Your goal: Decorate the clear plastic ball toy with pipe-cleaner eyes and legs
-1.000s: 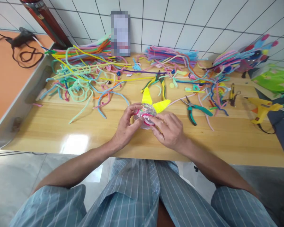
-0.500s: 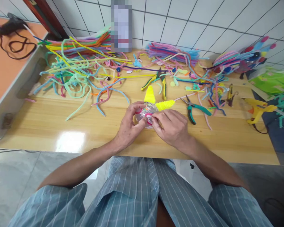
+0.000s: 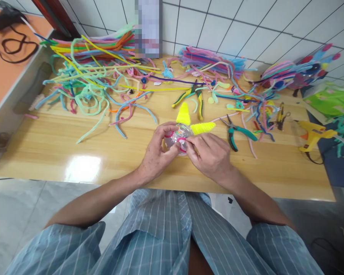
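A clear plastic ball (image 3: 184,130) with small colourful bits inside sits between my hands, near the table's front edge. My left hand (image 3: 159,148) grips it from the left, its thumb at a pink ring (image 3: 182,139) on the ball's near side. Another pink piece shows under the left fingers. Two pointed pieces wound in yellow pipe cleaner, one upright (image 3: 184,113) and one leaning right (image 3: 203,128), stick out from the ball's far side. My right hand (image 3: 210,152) is closed in a pinch at the pink ring's right edge; what lies between its fingertips is hidden.
Green-handled pliers (image 3: 233,135) lie right of my hands, yellow-and-black pliers (image 3: 193,93) beyond the ball. A yellow glue gun (image 3: 315,135) rests at the right. Loose pipe cleaners (image 3: 91,99) tangle at the left, with bundles (image 3: 212,63) along the tiled wall.
The camera view has shifted slightly. Both hands keep nearly the same hold on the ball and its pink ring, with only slight movement of the right fingers.
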A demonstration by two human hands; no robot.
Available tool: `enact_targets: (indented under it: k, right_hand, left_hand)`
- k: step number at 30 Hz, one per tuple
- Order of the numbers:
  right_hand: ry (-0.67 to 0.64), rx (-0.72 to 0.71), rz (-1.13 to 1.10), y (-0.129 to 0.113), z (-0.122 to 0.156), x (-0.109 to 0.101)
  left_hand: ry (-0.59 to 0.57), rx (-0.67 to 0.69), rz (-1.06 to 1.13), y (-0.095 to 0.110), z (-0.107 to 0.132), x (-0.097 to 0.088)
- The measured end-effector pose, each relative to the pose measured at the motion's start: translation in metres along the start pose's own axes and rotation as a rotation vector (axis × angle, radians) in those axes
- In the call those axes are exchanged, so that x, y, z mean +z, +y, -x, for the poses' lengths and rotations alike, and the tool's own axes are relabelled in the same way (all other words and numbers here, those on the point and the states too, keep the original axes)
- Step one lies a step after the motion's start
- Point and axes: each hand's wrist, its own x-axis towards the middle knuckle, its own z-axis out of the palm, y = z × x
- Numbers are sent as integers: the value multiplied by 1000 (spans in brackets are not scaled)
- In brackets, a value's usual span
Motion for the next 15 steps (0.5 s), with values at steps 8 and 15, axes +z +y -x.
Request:
enact_targets:
  k: [8, 15]
  right_hand:
    - [39, -49, 15, 2, 1, 2]
    - [22, -3, -11, 8, 4, -1]
  left_hand:
    - [-23, -16, 19, -1, -2, -1]
    - [-139, -13, -17, -1, -20, -1]
